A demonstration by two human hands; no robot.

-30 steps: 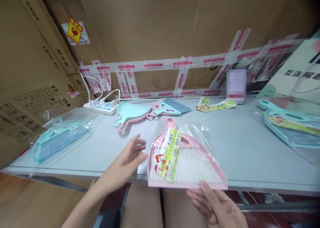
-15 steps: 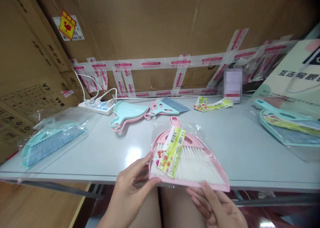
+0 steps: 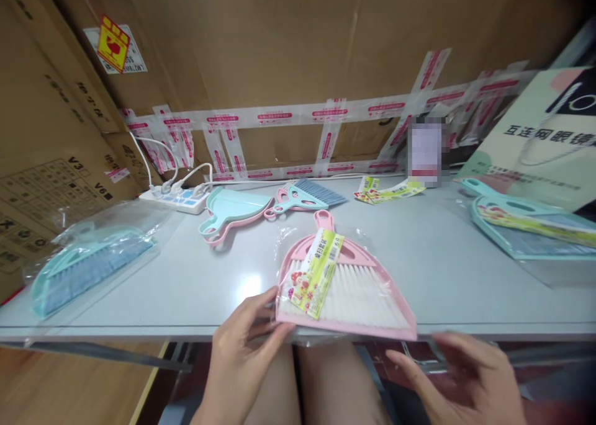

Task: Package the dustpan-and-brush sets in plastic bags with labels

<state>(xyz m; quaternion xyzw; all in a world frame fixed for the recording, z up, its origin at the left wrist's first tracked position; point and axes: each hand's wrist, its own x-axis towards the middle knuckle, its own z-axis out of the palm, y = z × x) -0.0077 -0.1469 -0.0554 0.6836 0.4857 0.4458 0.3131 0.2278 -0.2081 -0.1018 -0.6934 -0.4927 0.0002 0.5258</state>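
Dustpan set (image 3: 354, 288) in pink plastic, with a white brush nested in the pan and a yellow-green label card (image 3: 314, 273) on top, lies sealed in a clear bag at the near edge of the counter (image 3: 442, 270), just in front of both hands. The left hand (image 3: 242, 357) grasps its near left corner, pinched between thumb and fingers. The right hand (image 3: 470, 375) is released — fingers spread, below and to the right of the near right corner, apart from the bag and a little blurred.

In my judgement, a pinch on one corner of slippery film is weak. It is better to press through the film onto the hard rim and to keep the dustpan set flat, so that brush and card do not slide inside.

Beyond the left hand lie stacked dustpans (image 3: 233, 211), loose brushes (image 3: 302, 196) and a power strip (image 3: 174, 198); far to its left is a bagged teal brush (image 3: 88, 267). Beyond the right hand are spare label cards (image 3: 386, 190) and a bagged teal set (image 3: 526, 226) — cardboard boxes (image 3: 279, 40) stand behind all.
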